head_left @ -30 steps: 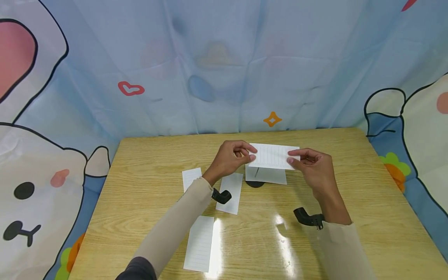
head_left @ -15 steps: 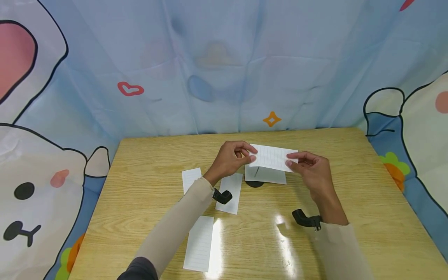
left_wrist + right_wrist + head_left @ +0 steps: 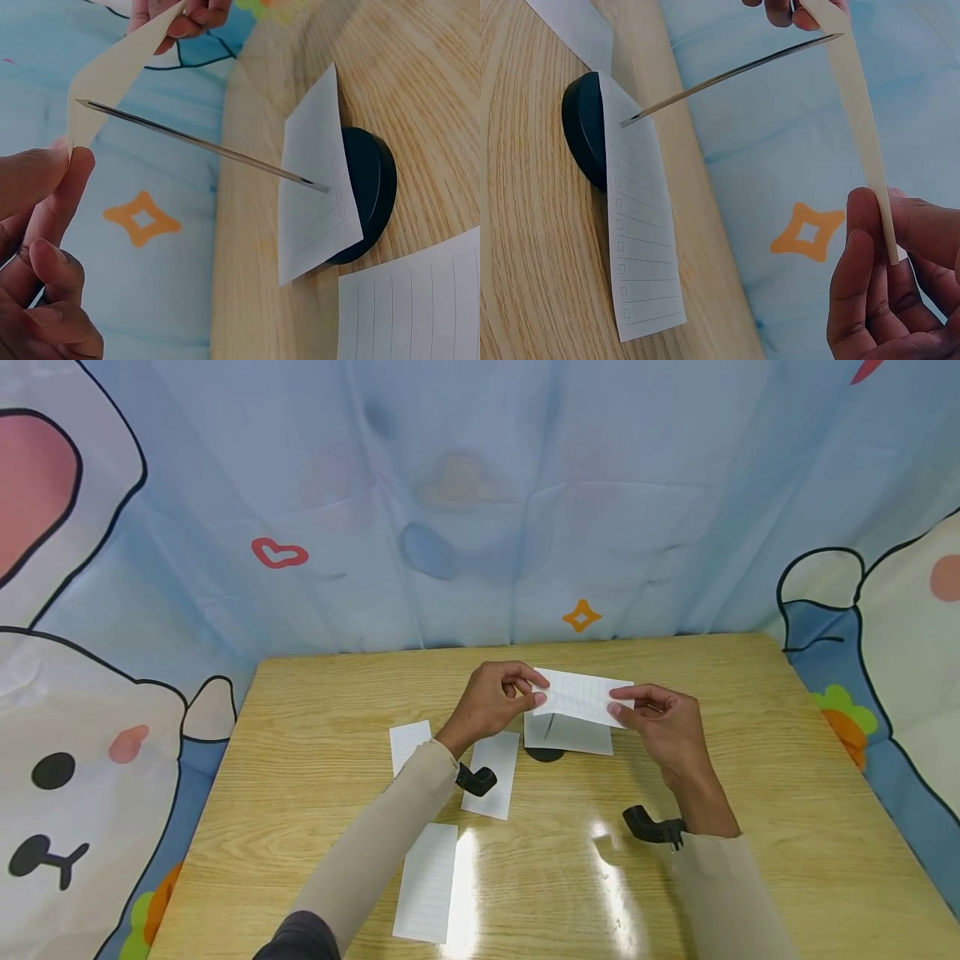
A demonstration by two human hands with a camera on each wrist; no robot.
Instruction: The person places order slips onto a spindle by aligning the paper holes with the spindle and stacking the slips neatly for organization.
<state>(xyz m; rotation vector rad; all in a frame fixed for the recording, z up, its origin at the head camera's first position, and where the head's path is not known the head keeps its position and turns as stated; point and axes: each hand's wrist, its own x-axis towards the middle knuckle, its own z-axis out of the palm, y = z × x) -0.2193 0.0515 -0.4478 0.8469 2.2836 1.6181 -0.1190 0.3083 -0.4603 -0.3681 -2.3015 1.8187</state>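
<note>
On the wooden table (image 3: pixel 322 768), reading left to right: two lined paper slips, a far one (image 3: pixel 407 745) and a near one (image 3: pixel 426 893), lie partly behind the left forearm; a third loose slip (image 3: pixel 501 756) lies under the left wrist. The left hand (image 3: pixel 491 700) pinches the left end of a raised ruled sheet (image 3: pixel 577 693) between thumb and fingers. Just to the right of these fingertips stands the metal spike (image 3: pixel 202 145) of a bill spindle, rising from a round black base (image 3: pixel 381 184) through the left part of a printed checklist sheet (image 3: pixel 646 232). The raised sheet's long axis runs from hand to hand, dipping slightly rightward, roughly crosswise to the upright spike. The spike's point lies against or just below its underside, near a bend; contact cannot be determined. The right hand (image 3: pixel 667 722) pinches the opposite end, farther from the spike; the left is the nearer hand.
</note>
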